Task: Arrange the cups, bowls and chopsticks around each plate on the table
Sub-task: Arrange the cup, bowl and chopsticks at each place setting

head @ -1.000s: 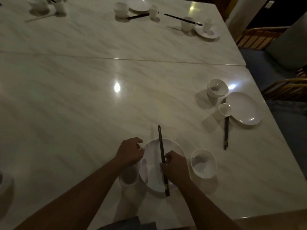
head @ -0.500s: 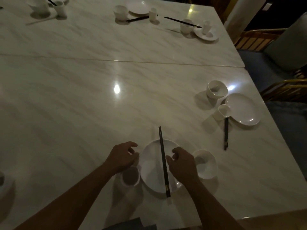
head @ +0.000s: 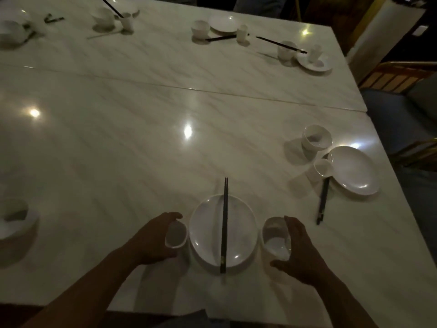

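Near plate (head: 238,233) taken as landmark, at the front edge of the marble table (head: 142,150).

Chopsticks (head: 224,223): laid as a pair across the plate centre, tips past the far rim, butt ends past the near rim. Clear of both hands.

Cup (head: 175,235): upright, just left of the plate, touching or nearly touching its rim. Left hand (head: 151,240) curled around the cup from the left — fingers (head: 173,215) arched over the far side, thumb along the near side. Firm contact not confirmable in the dim light.

Bowl (head: 275,240): upright, just right of the plate. Right hand (head: 299,250) cupped on its right side — fingers on the far-right rim, thumb at the near side, bowl between them. Grip spread wide to match the bowl.

Second setting, well right of the plate and farther back: side plate (head: 354,171), small cup (head: 322,168) at its left edge, deep bowl (head: 316,138) behind, dark chopsticks (head: 322,201) in front.

More settings along the far table edge; details blurred.
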